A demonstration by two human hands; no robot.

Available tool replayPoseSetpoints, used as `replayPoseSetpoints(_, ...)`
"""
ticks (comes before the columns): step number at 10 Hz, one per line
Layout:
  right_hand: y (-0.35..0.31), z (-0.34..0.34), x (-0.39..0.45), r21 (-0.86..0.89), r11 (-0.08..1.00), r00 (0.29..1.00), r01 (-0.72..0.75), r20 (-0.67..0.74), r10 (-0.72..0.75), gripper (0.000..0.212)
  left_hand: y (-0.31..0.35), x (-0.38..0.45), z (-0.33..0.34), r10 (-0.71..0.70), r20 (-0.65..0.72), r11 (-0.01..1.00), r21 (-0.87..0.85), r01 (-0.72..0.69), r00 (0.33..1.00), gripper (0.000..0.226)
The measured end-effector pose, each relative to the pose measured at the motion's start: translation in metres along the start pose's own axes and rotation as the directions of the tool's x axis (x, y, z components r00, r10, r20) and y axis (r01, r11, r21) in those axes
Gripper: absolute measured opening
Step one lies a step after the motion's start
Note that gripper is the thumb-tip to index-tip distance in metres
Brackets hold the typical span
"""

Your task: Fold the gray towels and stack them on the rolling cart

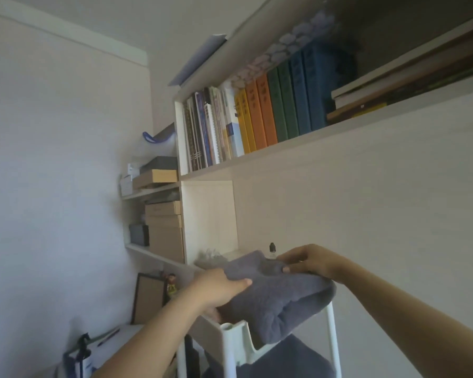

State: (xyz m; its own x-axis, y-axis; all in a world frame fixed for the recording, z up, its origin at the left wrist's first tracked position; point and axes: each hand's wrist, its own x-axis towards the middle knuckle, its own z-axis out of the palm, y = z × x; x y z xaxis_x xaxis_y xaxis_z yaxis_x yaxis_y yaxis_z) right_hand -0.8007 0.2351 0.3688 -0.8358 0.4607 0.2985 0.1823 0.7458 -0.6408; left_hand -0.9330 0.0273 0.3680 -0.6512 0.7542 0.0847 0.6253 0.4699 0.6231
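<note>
head cam: single view, worn on person's head | faces forward, pitched up at wall shelving, frame rolled, bookshelf runs diagonally | close range: both forearms enter from bottom edge, left hand and right hand in lower centre | cart frame cut by bottom edge | no second view, no overlap

Cart bottom cut off; lower towel partly hidden.

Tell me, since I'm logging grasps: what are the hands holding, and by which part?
Both hold the folded gray towel over the white cart: the left hand grips its left edge, the right hand pinches its far right edge.
</note>
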Motion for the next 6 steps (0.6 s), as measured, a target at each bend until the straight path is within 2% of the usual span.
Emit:
replayPoseSetpoints(1,-0.005,0.004,0.002,-0.239,0.971,0.999,0.002,0.049,0.010,0.022,0.001,-0.001,-0.001,0.014,0.025,0.944,0.329,-0.021,1.000,0.068)
replayPoseSetpoints(2,-0.007,0.004,-0.001,-0.334,0.942,1.000,-0.015,0.013,0.020,0.021,0.009,-0.004,0.002,0.012,0.043,0.897,0.442,-0.030,0.999,0.068)
replayPoseSetpoints(3,-0.012,0.003,-0.013,-0.406,0.912,0.998,-0.052,-0.060,0.030,0.024,0.013,-0.009,0.002,0.028,0.040,0.884,0.466,-0.044,0.999,0.066)
replayPoseSetpoints(4,-0.016,-0.002,-0.024,-0.470,0.879,0.986,-0.084,-0.169,0.004,0.028,0.013,-0.007,-0.001,0.080,-0.035,0.859,0.509,-0.051,0.996,0.065)
replayPoseSetpoints(5,-0.019,-0.008,-0.044,-0.512,0.853,0.980,-0.104,-0.199,0.001,0.030,0.019,-0.014,0.000,0.155,-0.079,0.834,0.545,-0.087,0.985,0.064)
replayPoseSetpoints(6,-0.020,-0.017,-0.067,-0.395,0.913,0.964,-0.102,-0.266,-0.008,0.029,0.038,-0.020,0.002,0.219,-0.092,0.861,0.486,-0.148,0.971,0.059)
